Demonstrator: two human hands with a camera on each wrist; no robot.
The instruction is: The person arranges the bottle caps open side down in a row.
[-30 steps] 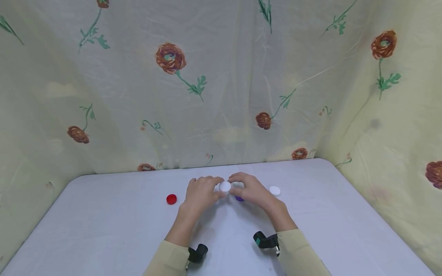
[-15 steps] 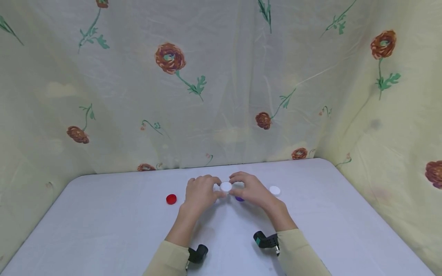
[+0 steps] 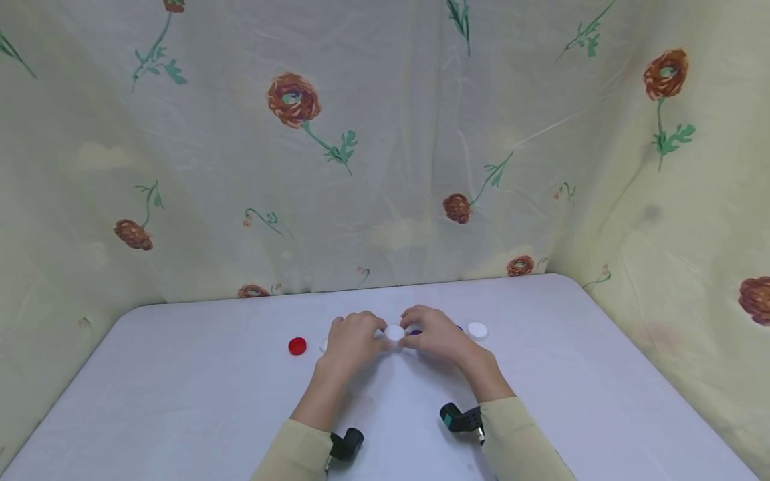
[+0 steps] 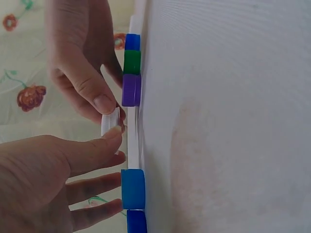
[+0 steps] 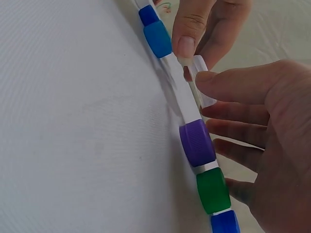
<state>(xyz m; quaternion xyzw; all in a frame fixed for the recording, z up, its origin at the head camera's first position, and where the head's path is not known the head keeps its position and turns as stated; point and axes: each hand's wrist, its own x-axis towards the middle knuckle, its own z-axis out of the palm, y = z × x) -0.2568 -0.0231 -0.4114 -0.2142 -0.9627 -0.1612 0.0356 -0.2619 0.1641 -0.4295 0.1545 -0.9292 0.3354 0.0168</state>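
A white bottle cap (image 3: 394,333) is held low over the table between my two hands. My left hand (image 3: 353,342) pinches its left side with thumb and fingertips, and my right hand (image 3: 442,334) pinches the opposite side. The right wrist view shows the ridged cap (image 5: 202,80) turned on edge, thumbs close together. Below it in that view are a purple cap (image 5: 197,143) and a green cap (image 5: 214,191), near my right fingers. The left wrist view has a light blue cap (image 4: 133,189) by my left fingers.
A red cap (image 3: 297,346) lies left of my hands, a second white cap (image 3: 478,331) to their right. Dark blue caps (image 4: 136,221) continue the row. The white table (image 3: 198,401) ends at a flowered curtain (image 3: 373,167).
Both hands have come down slightly toward the table with the white cap between them. Edges of further caps now show beside the hands. The red cap stays in place.
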